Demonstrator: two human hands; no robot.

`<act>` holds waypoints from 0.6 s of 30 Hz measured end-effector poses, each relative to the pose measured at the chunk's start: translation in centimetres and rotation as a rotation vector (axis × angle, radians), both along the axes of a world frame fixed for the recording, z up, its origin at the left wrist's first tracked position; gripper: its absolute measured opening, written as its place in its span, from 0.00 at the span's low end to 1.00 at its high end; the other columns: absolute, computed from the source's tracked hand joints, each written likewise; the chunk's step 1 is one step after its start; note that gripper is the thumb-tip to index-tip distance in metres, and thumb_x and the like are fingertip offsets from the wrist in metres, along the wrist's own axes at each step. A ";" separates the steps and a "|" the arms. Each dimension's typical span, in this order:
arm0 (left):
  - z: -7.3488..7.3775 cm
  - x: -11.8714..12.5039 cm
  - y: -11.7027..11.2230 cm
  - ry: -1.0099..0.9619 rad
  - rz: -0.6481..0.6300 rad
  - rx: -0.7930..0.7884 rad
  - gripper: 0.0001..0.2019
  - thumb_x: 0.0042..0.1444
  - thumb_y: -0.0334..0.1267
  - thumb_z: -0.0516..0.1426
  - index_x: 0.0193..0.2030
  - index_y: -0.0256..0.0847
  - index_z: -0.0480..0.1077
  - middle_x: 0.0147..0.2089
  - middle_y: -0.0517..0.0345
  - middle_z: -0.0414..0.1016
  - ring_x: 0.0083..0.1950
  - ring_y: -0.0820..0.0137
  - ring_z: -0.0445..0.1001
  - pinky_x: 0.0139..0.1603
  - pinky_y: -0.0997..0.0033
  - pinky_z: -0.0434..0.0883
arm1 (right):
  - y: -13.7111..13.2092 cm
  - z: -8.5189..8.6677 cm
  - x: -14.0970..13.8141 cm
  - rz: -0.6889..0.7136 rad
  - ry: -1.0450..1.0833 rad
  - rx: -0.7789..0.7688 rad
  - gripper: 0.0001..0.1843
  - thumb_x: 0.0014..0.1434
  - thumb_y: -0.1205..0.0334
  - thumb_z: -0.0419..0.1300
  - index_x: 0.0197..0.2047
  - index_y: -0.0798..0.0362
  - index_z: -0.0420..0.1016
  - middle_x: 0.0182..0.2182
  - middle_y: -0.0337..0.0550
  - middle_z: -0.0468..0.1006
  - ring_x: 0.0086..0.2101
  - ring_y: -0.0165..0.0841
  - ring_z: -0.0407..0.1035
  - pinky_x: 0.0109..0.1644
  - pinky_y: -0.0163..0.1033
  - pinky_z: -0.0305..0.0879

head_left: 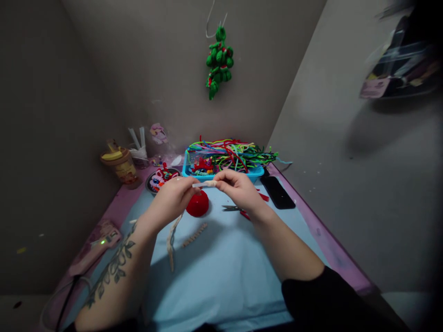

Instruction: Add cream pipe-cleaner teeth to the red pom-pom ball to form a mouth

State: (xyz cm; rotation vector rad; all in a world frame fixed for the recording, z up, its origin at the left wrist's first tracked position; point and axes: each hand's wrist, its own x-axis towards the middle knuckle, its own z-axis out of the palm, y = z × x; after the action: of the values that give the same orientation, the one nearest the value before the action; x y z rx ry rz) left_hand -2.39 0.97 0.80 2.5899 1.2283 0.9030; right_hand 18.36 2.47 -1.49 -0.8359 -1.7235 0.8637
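My left hand [176,196] is closed, pinching a translucent white stick [200,185] that looks like a glue stick. Around the stick's right end sits a coil of beige pipe cleaner [210,183], pinched by the closed fingers of my right hand [238,186]. Just below the hands, a fuzzy red ball [197,204] rests on the blue cloth. A loose beige strip [170,244] hangs or lies beneath my left hand; whether it joins the held piece I cannot tell. Nearer to me lies a separate coiled beige pipe cleaner [194,235]. Scissors [231,208] with red handles lie under my right wrist.
At the back, a blue basket [226,177] overflows with colourful pipe cleaners. A bowl of small pieces [162,177], a lidded cup [121,166] and a pink glue gun [98,244] with a green light stand leftward. A black phone [278,192] lies right. Green decoration [220,62] hangs above.
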 end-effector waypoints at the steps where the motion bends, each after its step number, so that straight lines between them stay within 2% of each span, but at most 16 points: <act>1: -0.1 0.1 0.0 -0.020 0.000 -0.031 0.10 0.62 0.35 0.50 0.36 0.39 0.72 0.32 0.57 0.77 0.33 0.70 0.72 0.35 0.73 0.64 | 0.0 -0.2 -0.1 -0.029 0.008 0.003 0.09 0.57 0.58 0.62 0.31 0.54 0.74 0.27 0.37 0.73 0.28 0.28 0.66 0.32 0.33 0.62; 5: -0.4 0.4 -0.1 -0.138 0.001 -0.161 0.12 0.63 0.38 0.50 0.37 0.38 0.73 0.32 0.57 0.77 0.31 0.71 0.71 0.32 0.73 0.64 | -0.2 -0.5 -0.7 -0.169 -0.001 0.092 0.08 0.58 0.59 0.60 0.31 0.54 0.74 0.28 0.38 0.73 0.29 0.29 0.66 0.32 0.34 0.61; 11: 0.0 1.4 -0.4 -0.394 -0.026 -0.389 0.16 0.61 0.46 0.52 0.30 0.38 0.72 0.29 0.56 0.77 0.31 0.70 0.72 0.34 0.72 0.67 | -1.5 -0.3 -1.4 -0.391 -0.093 0.331 0.06 0.61 0.64 0.58 0.32 0.53 0.73 0.29 0.40 0.74 0.32 0.31 0.68 0.36 0.35 0.65; 18: 0.1 2.0 -0.5 -0.547 -0.033 -0.497 0.14 0.58 0.47 0.55 0.31 0.38 0.72 0.26 0.57 0.76 0.29 0.70 0.72 0.34 0.71 0.68 | -1.8 -0.7 -1.5 -0.488 -0.184 0.517 0.06 0.63 0.65 0.56 0.35 0.52 0.73 0.31 0.43 0.76 0.35 0.34 0.68 0.41 0.40 0.66</act>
State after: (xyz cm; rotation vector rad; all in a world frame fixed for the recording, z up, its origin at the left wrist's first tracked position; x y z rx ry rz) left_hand -0.41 0.50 0.85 1.8116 1.0716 1.0414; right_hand 16.86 0.71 -2.20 -0.9344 -1.6813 0.0075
